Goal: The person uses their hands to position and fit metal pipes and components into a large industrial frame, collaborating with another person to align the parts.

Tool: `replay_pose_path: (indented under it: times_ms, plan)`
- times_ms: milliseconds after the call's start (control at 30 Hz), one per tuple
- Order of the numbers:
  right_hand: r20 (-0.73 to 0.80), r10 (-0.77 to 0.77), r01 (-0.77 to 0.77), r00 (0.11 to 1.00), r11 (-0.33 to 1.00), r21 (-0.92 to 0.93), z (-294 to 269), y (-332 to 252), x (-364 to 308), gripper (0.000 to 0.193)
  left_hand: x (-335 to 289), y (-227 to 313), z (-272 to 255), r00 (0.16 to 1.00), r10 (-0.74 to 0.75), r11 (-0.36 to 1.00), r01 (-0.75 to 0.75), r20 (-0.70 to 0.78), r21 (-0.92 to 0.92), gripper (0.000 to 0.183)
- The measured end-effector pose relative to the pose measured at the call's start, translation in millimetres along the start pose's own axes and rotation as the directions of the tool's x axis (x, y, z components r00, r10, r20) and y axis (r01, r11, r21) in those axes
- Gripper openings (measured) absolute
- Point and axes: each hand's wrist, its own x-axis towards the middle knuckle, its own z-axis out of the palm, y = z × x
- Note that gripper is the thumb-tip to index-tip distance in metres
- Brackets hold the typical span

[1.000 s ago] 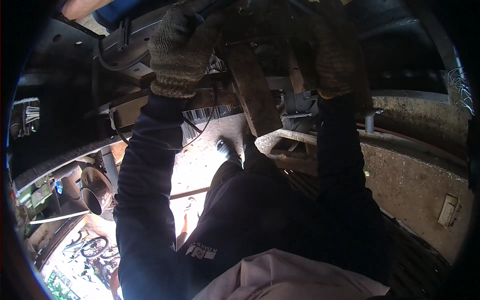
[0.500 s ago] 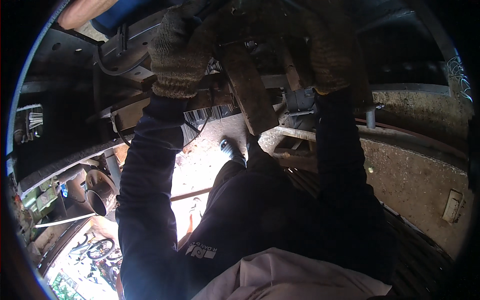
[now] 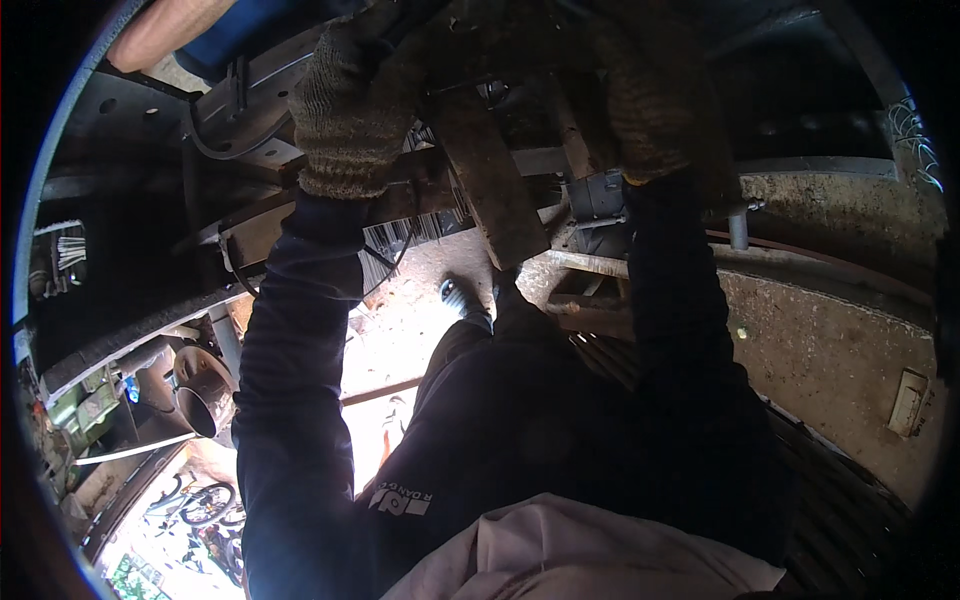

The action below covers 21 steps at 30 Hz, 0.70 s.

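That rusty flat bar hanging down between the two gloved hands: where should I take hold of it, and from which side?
Probably the bare lower half of the rusty flat bar, near its free end, which slants down toward the person. Come from below, closing the grip across the broad flat faces. Its upper end is crowded by the left hand and right hand against the dark undercarriage.

Rusty bar between left hand and right hand

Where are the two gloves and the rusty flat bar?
Left glove point(image 3: 350, 110), head view, on the knitted back of the hand.
Right glove point(image 3: 645, 100), head view, on the back of the hand.
Rusty bar point(image 3: 490, 180), head view, on its flat face.
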Motion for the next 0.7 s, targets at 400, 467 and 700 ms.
replay_pose_path:
  times_ms: [400, 467, 700]
  plan:
    - [0.002, 0.157, -0.156, 0.988, 0.985, 0.073, 7.2, 7.7, -13.3, 0.025, -0.9, -0.6, 2.6, 0.991, -0.13, 0.964, 0.128, 0.007, -0.232, 0.035]
    - [-0.004, 0.157, -0.156, 0.988, 0.98, 0.123, 10.7, 10.6, -14.1, 0.026, -1.9, -1.0, 3.1, 0.989, -0.149, 0.951, 0.143, 0.0, -0.275, 0.035]
    - [-0.021, -0.006, 0.004, 1.0, 0.997, -0.081, 6.4, 11.4, -11.2, 0.023, -2.4, -6.7, 3.8, 1.0, -0.004, 0.993, 0.002, -0.012, -0.118, 0.034]
